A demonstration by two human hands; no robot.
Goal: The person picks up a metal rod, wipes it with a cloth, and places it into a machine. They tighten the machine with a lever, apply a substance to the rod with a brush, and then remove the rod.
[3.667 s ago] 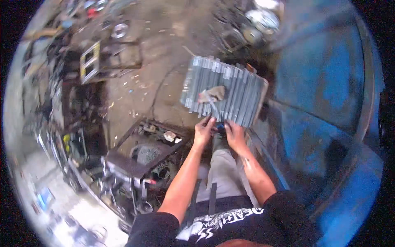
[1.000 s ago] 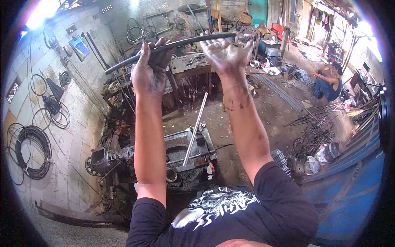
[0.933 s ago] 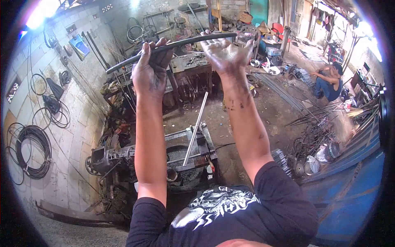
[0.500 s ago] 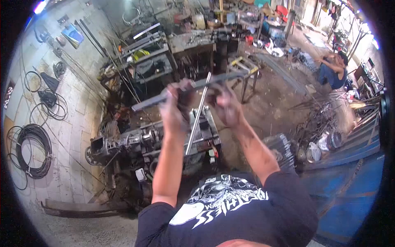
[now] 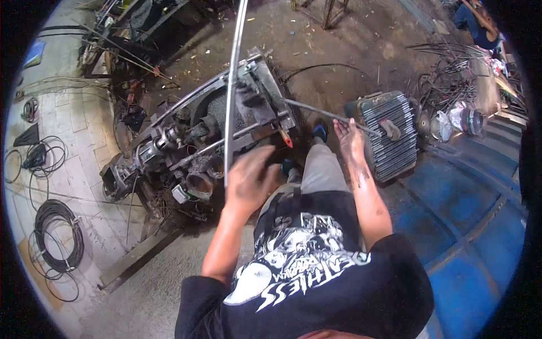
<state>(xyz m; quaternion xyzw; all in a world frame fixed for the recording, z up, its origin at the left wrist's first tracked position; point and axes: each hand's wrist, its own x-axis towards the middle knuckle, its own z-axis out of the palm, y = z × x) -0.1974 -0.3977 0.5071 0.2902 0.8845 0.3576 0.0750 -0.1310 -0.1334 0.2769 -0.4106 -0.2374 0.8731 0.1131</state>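
A thin dark metal rod [image 5: 313, 108] slants from the lathe-like machine's right side into my right hand [image 5: 352, 141], whose fingers close on it above the ribbed stack. My left hand [image 5: 249, 178] is smeared by motion beside the machine, so its grip is unclear. Along its left edge runs a long shiny metal rod [image 5: 232, 79], nearly upright in the view, its lower end close to the wrist. Whether the left hand touches that rod cannot be made out.
Below the hands is the greasy machine [image 5: 197, 121] with a red-tipped tool [image 5: 286, 137]. A ribbed metal stack [image 5: 389, 135] stands right, near scrap rods [image 5: 446, 73] and blue metal sheets [image 5: 451, 198]. Coiled cable [image 5: 42, 234] lies left; a person [image 5: 477, 25] is at upper right.
The view has tilted down toward the machine and floor. My hands, earlier together at a dark flat bar, are now lower and farther apart. The dark flat bar no longer shows between them.
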